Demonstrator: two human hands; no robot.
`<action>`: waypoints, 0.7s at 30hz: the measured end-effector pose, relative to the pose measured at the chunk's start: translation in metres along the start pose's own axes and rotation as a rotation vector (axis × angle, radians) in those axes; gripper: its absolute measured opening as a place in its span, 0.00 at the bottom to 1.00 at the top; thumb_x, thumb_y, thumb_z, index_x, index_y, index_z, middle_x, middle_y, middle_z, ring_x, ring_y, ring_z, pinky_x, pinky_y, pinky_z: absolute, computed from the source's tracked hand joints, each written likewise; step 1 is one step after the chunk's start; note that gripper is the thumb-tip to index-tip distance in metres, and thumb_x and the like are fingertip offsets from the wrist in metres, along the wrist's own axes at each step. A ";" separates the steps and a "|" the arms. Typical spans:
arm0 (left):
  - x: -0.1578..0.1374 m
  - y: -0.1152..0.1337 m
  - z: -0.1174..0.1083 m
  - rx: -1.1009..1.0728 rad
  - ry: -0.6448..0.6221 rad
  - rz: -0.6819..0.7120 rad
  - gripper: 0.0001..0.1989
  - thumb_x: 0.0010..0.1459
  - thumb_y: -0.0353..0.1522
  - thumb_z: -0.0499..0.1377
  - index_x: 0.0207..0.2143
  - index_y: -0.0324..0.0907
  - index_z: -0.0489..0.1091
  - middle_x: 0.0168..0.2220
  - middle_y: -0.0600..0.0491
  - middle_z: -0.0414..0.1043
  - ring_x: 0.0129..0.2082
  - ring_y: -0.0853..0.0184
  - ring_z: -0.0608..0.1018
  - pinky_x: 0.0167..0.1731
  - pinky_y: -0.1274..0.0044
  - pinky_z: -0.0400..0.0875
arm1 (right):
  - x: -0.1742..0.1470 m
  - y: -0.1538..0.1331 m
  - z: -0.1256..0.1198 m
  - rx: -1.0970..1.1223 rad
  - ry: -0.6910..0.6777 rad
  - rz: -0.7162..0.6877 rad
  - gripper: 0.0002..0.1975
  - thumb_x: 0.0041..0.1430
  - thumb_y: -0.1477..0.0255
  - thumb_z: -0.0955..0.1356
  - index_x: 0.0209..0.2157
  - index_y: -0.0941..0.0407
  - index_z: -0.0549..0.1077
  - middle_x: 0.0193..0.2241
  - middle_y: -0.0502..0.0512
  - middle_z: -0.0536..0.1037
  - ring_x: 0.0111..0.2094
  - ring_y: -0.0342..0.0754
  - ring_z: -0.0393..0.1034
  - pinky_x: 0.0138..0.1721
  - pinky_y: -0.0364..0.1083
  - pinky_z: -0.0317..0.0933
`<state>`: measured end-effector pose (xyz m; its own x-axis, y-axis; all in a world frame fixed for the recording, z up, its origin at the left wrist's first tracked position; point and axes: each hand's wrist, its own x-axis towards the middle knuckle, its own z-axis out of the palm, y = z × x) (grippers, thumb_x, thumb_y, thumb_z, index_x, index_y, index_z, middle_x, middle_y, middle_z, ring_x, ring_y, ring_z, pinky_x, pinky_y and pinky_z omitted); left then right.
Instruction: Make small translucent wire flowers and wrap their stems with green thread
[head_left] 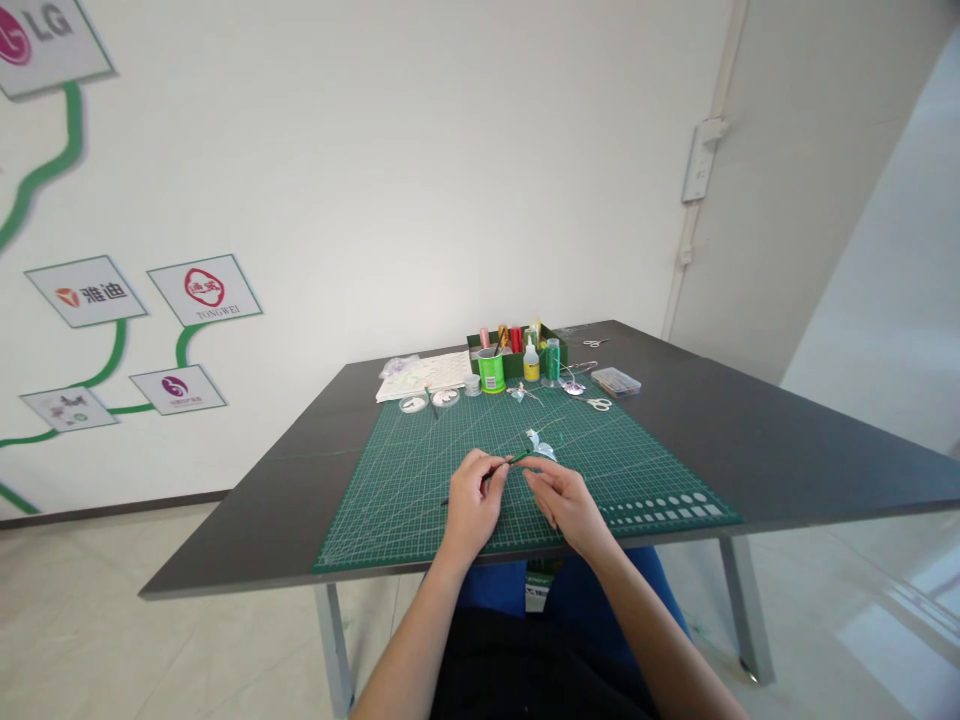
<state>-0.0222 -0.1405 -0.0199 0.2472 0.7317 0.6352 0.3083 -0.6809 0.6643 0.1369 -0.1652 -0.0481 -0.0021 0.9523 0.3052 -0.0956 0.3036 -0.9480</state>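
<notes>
My left hand (pixel 474 500) is closed around a thin dark stick with a green tip (pixel 517 458), which slants up to the right above the mat. The stick's exact kind is too small to tell. My right hand (pixel 562 502) is at the green tip, index finger reaching toward it and the other fingers curled in. Whether a fine thread lies between those fingers cannot be made out. Just beyond my hands, a pale blue and white flower-like piece (pixel 540 446) with thin stems rests on the green cutting mat (pixel 405 470).
Toward the back stand a green box of thread spools (pixel 516 340), a bright green tub (pixel 491 372), a glue bottle (pixel 531 362) and a green spool (pixel 553 360). Scissors (pixel 598 404), a flat clear case (pixel 616 382), small dishes (pixel 445 397) and white sheets (pixel 424 376) lie nearby.
</notes>
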 end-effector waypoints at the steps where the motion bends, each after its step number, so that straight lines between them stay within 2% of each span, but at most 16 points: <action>1: 0.000 0.000 0.000 -0.004 0.000 -0.002 0.12 0.68 0.36 0.55 0.39 0.41 0.78 0.31 0.52 0.69 0.28 0.69 0.70 0.29 0.77 0.62 | 0.000 0.000 0.000 -0.002 -0.001 -0.004 0.23 0.61 0.57 0.67 0.48 0.60 0.77 0.13 0.41 0.56 0.13 0.38 0.47 0.14 0.40 0.44; 21: 0.001 -0.002 0.001 -0.022 0.011 -0.020 0.09 0.66 0.33 0.58 0.34 0.40 0.75 0.32 0.52 0.69 0.31 0.69 0.72 0.31 0.78 0.63 | -0.001 0.000 0.000 -0.009 -0.015 -0.001 0.24 0.62 0.57 0.67 0.49 0.61 0.77 0.13 0.41 0.57 0.13 0.37 0.46 0.14 0.39 0.43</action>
<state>-0.0220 -0.1383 -0.0215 0.2314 0.7448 0.6259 0.2930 -0.6668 0.6852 0.1367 -0.1660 -0.0484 -0.0172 0.9514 0.3075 -0.0866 0.3050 -0.9484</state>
